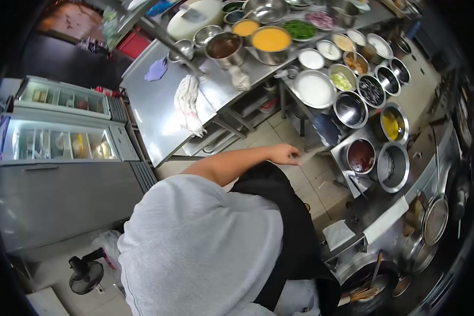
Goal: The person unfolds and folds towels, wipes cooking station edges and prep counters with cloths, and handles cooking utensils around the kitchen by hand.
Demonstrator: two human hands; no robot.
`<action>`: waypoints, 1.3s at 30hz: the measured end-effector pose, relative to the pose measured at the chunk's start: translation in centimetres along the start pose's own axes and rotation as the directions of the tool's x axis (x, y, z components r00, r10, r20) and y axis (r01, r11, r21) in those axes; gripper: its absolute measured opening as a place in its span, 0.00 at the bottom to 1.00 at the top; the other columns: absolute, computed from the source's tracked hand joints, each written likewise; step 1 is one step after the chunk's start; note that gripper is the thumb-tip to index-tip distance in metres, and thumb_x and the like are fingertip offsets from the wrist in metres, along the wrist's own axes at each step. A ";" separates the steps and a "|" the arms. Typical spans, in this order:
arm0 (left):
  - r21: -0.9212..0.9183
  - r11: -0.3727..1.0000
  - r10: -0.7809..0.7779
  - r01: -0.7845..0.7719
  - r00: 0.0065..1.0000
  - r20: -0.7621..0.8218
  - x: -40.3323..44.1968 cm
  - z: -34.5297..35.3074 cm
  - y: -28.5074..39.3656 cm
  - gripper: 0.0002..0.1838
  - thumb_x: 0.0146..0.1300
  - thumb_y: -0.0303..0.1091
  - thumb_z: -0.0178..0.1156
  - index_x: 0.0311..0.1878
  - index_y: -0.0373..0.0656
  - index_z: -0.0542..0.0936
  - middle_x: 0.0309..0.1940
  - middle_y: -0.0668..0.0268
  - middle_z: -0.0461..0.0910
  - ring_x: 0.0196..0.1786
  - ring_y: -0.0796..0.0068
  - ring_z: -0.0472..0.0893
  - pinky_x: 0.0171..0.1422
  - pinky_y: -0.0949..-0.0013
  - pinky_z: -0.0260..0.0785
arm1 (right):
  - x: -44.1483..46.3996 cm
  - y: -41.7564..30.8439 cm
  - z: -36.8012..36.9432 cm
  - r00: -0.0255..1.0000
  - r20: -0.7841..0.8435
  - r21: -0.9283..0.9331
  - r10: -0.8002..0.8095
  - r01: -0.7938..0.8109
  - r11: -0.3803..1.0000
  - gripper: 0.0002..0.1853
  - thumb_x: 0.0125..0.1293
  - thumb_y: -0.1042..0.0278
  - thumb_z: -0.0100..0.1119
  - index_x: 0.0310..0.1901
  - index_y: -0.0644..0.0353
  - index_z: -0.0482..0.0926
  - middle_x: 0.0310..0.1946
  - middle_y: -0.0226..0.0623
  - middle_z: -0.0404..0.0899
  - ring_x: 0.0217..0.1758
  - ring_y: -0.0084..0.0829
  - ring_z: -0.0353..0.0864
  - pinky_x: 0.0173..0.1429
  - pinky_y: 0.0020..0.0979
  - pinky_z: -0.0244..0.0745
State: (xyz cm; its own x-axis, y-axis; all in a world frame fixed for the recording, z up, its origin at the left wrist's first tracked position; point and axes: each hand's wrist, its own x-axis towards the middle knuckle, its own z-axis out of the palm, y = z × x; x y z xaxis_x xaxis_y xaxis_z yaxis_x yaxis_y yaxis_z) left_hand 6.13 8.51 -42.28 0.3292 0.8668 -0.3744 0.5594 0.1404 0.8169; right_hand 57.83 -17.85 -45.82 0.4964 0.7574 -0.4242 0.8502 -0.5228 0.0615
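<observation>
My left hand (285, 154) reaches out over the tiled floor with its fingers curled together. A thin, pale, blurred shape extends from the fingertips toward the counter corner, and I cannot make out what it is. Nearest to that hand are a dark blue cloth (327, 130) at the counter's corner and a steel pot of dark red sauce (361, 156). Beside the red sauce stands a deep steel pot (393, 167). My right hand is out of view, hidden beyond my grey shirt and black apron.
Several bowls of ingredients, including a white one (315, 88), crowd the right counter. A steel table (158, 116) holds white gloves (188, 100) and a pot of yellow liquid (271, 39). A wok (387, 274) with a bamboo brush sits lower right. Glass-topped freezers (63, 139) stand left, a fan (86, 276) lower left.
</observation>
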 end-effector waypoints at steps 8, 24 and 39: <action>0.149 0.729 -0.150 0.668 0.369 -0.917 -21.0 -20.2 -15.8 0.33 0.65 0.48 0.61 0.64 0.32 0.71 0.60 0.38 0.74 0.65 0.41 0.72 0.70 0.46 0.62 | 0.4 -13.2 -2.4 0.854 0.489 -0.139 -0.179 0.279 0.950 0.33 0.71 0.44 0.52 0.47 0.78 0.78 0.47 0.67 0.77 0.56 0.62 0.76 0.61 0.50 0.71; 0.024 0.995 0.068 -0.093 0.512 -0.856 -22.0 -17.5 -10.0 0.16 0.74 0.45 0.55 0.40 0.41 0.80 0.30 0.54 0.81 0.35 0.48 0.79 0.42 0.53 0.70 | -18.5 -64.8 -10.1 0.055 0.510 0.823 -0.859 -0.321 0.468 0.43 0.75 0.28 0.38 0.70 0.63 0.68 0.62 0.47 0.77 0.59 0.40 0.80 0.65 0.43 0.73; -0.368 0.877 0.063 -0.310 0.832 -0.551 -26.1 -11.8 1.1 0.18 0.67 0.42 0.68 0.51 0.36 0.85 0.43 0.62 0.87 0.46 0.75 0.83 0.54 0.69 0.73 | -20.8 -52.4 -15.7 0.334 -0.317 0.841 -0.888 0.531 -0.101 0.42 0.78 0.31 0.29 0.61 0.66 0.77 0.52 0.40 0.85 0.55 0.33 0.82 0.63 0.33 0.73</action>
State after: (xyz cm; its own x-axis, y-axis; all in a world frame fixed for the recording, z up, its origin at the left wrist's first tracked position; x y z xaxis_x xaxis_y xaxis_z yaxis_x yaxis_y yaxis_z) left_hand -10.80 -8.33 -26.48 -0.1101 0.9937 -0.0186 0.1089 0.0307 0.9936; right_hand 5.73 -0.10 -25.98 -0.5331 0.8412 0.0902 0.0309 0.1259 -0.9916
